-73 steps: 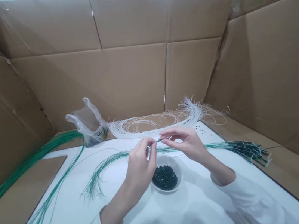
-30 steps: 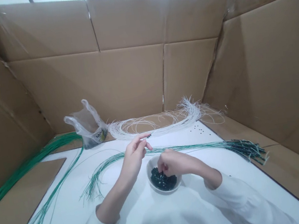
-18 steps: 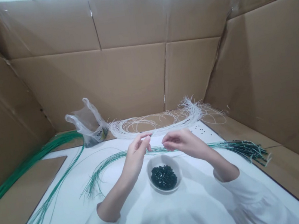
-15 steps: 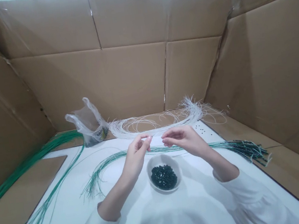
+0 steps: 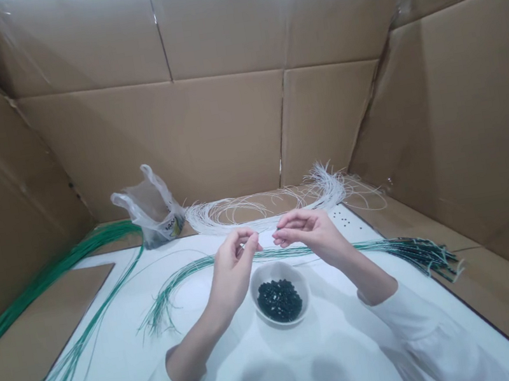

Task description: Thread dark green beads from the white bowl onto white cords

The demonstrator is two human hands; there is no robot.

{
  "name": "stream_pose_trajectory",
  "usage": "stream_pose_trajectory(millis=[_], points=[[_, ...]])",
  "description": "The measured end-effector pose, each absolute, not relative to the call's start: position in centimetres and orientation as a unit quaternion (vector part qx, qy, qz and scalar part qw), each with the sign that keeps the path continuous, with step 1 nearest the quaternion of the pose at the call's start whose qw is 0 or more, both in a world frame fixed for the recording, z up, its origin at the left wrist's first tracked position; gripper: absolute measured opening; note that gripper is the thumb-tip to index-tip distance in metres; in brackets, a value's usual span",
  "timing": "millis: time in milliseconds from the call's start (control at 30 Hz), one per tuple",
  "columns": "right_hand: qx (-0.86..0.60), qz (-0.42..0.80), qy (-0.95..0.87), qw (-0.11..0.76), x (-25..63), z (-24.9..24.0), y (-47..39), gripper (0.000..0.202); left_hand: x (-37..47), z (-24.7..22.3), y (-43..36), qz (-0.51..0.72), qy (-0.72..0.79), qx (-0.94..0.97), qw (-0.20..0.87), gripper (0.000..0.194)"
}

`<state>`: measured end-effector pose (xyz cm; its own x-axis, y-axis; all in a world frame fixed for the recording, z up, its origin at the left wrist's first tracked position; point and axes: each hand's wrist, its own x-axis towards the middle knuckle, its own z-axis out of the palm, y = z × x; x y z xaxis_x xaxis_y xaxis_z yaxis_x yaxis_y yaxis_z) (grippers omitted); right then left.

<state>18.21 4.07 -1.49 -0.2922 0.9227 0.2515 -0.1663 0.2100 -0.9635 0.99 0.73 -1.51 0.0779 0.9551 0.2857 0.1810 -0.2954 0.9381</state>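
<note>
My left hand (image 5: 236, 264) is above the table, thumb and forefinger pinched together; what they hold is too fine to make out. Facing it across a small gap, my right hand (image 5: 312, 233) pinches a small dark bead between its fingertips. Just below both hands stands a white bowl (image 5: 303, 292) with many dark green, shiny beads (image 5: 279, 301) in it. Behind the fingers a bundle of thin green strands (image 5: 185, 271) runs across the table. Its right end carries dark threaded pieces (image 5: 421, 252).
Coiled white strands (image 5: 211, 220) lie at the back, beside a translucent plastic bag (image 5: 154, 213). Long green strands (image 5: 80, 247) stretch along the left side. Several dark specks (image 5: 346, 221) dot the table's back right. Cardboard walls (image 5: 226, 130) enclose the white table (image 5: 245, 372).
Both hands stay close together at nearly the same height. The right fingers have tilted, and a dark speck now shows at their tips. The bowl and strands have not moved.
</note>
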Motion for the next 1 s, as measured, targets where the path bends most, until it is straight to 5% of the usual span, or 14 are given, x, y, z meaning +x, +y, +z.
stream_pose_trajectory(millis=[700, 1000], points=[[-0.333, 0.496, -0.588, 0.545, 17.9, -1.2, 3.6, 0.013, 0.9, -0.9, 0.2, 0.477, 0.475, 0.645, 0.361, 0.022], [-0.302, 0.563, -0.562, 0.525, 17.5, -1.3, 2.9, 0.011, 1.1, -0.9, -0.1, 0.484, 0.497, 0.675, 0.251, 0.016]])
